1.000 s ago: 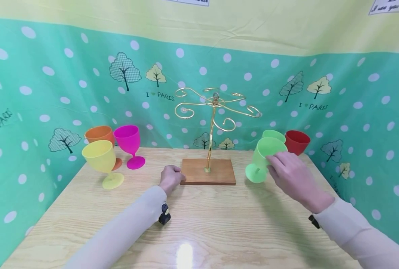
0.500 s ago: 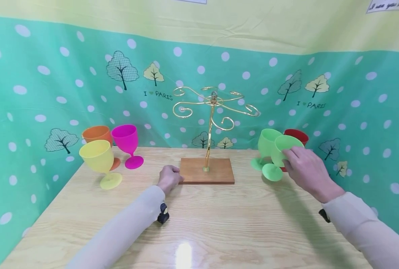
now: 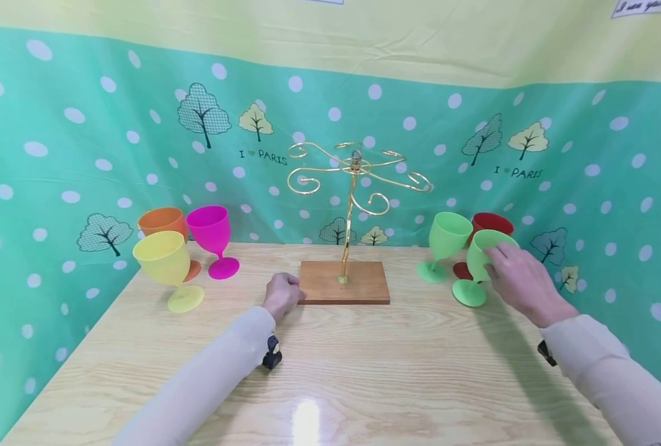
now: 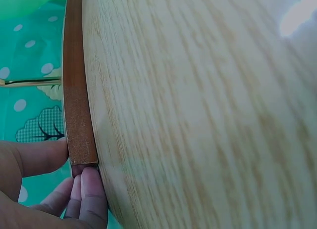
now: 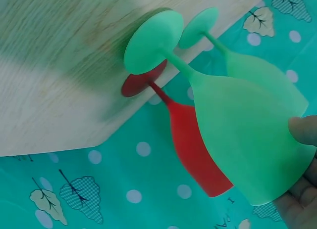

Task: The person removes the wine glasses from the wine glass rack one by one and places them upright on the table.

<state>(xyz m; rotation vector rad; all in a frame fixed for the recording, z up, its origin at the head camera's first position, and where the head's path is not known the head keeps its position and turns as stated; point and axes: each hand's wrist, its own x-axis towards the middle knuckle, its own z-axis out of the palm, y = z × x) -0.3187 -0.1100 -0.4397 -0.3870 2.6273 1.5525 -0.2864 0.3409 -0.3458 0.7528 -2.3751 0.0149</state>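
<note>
My right hand (image 3: 525, 282) pinches a green plastic goblet (image 5: 242, 130) by its rim, thumb on one side of the bowl and fingers on the other. The goblet's foot is tilted close over the table. Behind it stand a second green goblet (image 3: 447, 238) and a red goblet (image 5: 190, 145), partly hidden in the head view. My left hand (image 3: 282, 296) grips the left front corner of a wooden base (image 4: 79, 100), thumb on top and fingers against its end. From that base rises a gold wire stand (image 3: 348, 229) with several curled arms.
On the left of the table (image 3: 341, 359) stand a yellow goblet (image 3: 165, 260), a magenta goblet (image 3: 210, 229) and an orange goblet (image 3: 163, 218), the last partly behind the yellow one. A polka-dot cloth (image 3: 330, 118) hangs behind and along both sides.
My right hand has carried the green goblet to the right, away from the other green one and in front of the red one. My left hand stays at the base.
</note>
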